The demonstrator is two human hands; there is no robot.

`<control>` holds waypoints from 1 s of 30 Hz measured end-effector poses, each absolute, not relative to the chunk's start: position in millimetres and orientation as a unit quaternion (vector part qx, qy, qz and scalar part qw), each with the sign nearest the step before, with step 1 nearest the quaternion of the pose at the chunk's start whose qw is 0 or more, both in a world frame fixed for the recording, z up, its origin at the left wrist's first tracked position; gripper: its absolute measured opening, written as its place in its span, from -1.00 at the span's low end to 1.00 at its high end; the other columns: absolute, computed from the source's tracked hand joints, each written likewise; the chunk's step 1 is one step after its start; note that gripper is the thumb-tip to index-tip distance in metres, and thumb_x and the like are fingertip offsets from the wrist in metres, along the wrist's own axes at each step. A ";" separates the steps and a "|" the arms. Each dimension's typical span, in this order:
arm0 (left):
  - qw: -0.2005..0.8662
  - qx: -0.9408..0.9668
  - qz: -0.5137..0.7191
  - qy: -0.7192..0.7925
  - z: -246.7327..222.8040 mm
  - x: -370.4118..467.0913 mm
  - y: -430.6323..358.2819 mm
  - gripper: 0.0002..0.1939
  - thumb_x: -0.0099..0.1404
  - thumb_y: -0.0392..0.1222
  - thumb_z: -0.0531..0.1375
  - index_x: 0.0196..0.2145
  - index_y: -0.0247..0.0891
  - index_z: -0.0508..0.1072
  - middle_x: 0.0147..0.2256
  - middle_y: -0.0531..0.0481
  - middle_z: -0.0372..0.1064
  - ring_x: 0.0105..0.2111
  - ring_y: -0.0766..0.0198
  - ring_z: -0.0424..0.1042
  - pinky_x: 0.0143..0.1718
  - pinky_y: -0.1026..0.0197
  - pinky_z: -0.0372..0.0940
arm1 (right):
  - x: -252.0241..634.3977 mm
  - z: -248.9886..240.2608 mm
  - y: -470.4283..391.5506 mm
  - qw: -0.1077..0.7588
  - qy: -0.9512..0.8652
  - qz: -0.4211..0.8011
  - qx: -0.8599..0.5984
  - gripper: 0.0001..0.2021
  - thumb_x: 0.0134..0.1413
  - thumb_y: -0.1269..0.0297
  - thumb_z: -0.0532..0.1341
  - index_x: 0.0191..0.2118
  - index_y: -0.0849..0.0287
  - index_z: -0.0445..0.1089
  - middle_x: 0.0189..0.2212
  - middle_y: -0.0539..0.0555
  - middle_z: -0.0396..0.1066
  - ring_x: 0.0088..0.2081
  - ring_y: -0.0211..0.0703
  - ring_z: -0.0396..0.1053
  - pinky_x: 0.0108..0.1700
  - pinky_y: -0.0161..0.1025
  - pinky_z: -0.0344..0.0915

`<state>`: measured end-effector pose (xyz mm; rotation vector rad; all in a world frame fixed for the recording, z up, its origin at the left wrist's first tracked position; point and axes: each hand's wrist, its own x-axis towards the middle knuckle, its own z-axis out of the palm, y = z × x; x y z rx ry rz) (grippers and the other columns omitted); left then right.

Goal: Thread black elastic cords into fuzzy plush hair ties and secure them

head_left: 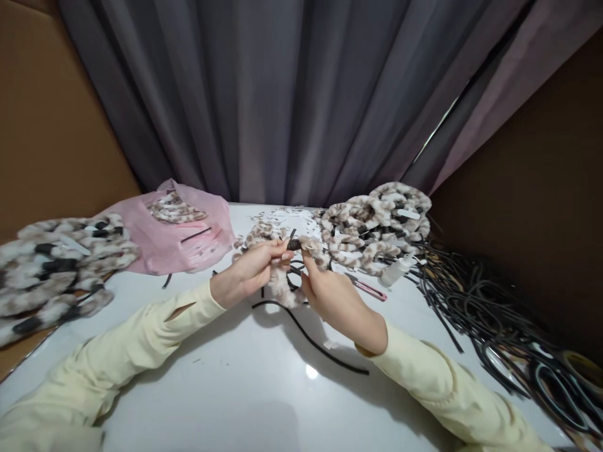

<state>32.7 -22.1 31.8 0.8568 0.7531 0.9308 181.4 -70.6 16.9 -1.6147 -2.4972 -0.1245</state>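
Observation:
Over the middle of the table, my left hand [249,270] pinches the left end of a black cord wrapping [294,245] between thumb and fingertips. The wrapping goes round a fluffy white-and-brown plush strap [285,292], which hangs in a loop below my hands. At the wrapping's right side, my right hand [336,298] has its fingers closed on the plush, partly hidden by the hand itself. A short black cord end sticks up above the wrapping. Under my hands, a loose black cord [306,333] lies curved across the white table [211,389].
Plush straps with black wrappings pile up at left [61,263] and back right [377,220]. A pink plastic bag [141,245] holds more plush. Near my right hand lie a pink-handled cutter [370,289] and a small clear bottle [398,270]. Black cords [471,307] heap along the right edge.

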 end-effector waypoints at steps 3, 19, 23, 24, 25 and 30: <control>0.778 0.347 0.415 0.321 37.9 34.1 -27.8 -0.72 0.11 -0.45 0.10 -0.65 -0.28 0.10 -0.68 0.17 -0.03 -0.67 0.50 0.03 -0.58 0.43 0.15 | 180.0 13.5 -61.5 0.120 -0.820 0.010 -0.559 -0.57 0.20 0.34 -0.09 0.17 0.32 -0.02 -0.58 0.08 0.42 -0.61 -0.14 0.33 -0.58 -0.33 0.02; 0.847 0.270 0.350 0.294 45.1 37.6 -43.0 -0.75 0.08 -0.51 0.07 -0.63 -0.29 0.12 -0.69 0.18 -0.07 -0.69 0.51 -0.01 -0.62 0.45 0.08 | 172.0 -12.1 -55.7 0.522 -0.704 0.190 -0.443 -0.67 0.23 0.24 -0.09 0.04 0.10 0.23 -0.24 0.14 0.35 -0.15 -0.11 0.29 0.00 -0.14 0.18; 0.833 0.295 0.357 0.302 42.9 40.2 -44.5 -0.72 0.04 -0.51 0.11 -0.66 -0.29 0.10 -0.70 0.18 -0.04 -0.70 0.52 0.00 -0.63 0.44 0.04 | 173.4 -9.1 -53.4 0.493 -0.734 0.234 -0.403 -0.63 0.21 0.28 -0.07 0.12 0.08 0.16 -0.09 0.14 0.32 0.02 -0.12 0.23 0.08 -0.15 0.14; 0.823 0.312 0.364 0.304 41.7 41.0 -45.1 -0.72 0.04 -0.50 0.12 -0.66 -0.29 0.11 -0.70 0.17 0.00 -0.69 0.52 0.02 -0.62 0.43 0.04 | 173.4 -10.2 -52.5 0.489 -0.732 0.262 -0.397 -0.63 0.20 0.29 -0.06 0.11 0.08 0.16 -0.10 0.13 0.33 0.00 -0.14 0.24 0.06 -0.17 0.16; 0.811 0.333 0.371 0.307 40.2 41.6 -45.7 -0.75 0.05 -0.49 0.12 -0.65 -0.30 0.14 -0.69 0.16 0.04 -0.68 0.51 0.05 -0.61 0.42 0.05 | 173.4 -12.0 -51.5 0.485 -0.724 0.288 -0.396 -0.63 0.19 0.30 -0.06 0.09 0.09 0.18 -0.14 0.11 0.36 -0.04 -0.14 0.28 0.02 -0.18 0.20; 0.720 0.455 0.390 0.349 32.6 40.6 -48.2 -0.82 0.13 -0.27 0.16 -0.57 -0.31 0.23 -0.64 0.11 0.17 -0.65 0.48 0.12 -0.63 0.39 0.00 | 174.6 -23.1 -48.9 0.500 -0.655 0.290 -0.486 -0.77 0.08 0.26 0.02 -0.31 0.18 0.40 -0.52 0.04 0.37 -0.48 -0.18 0.29 -0.37 -0.27 0.26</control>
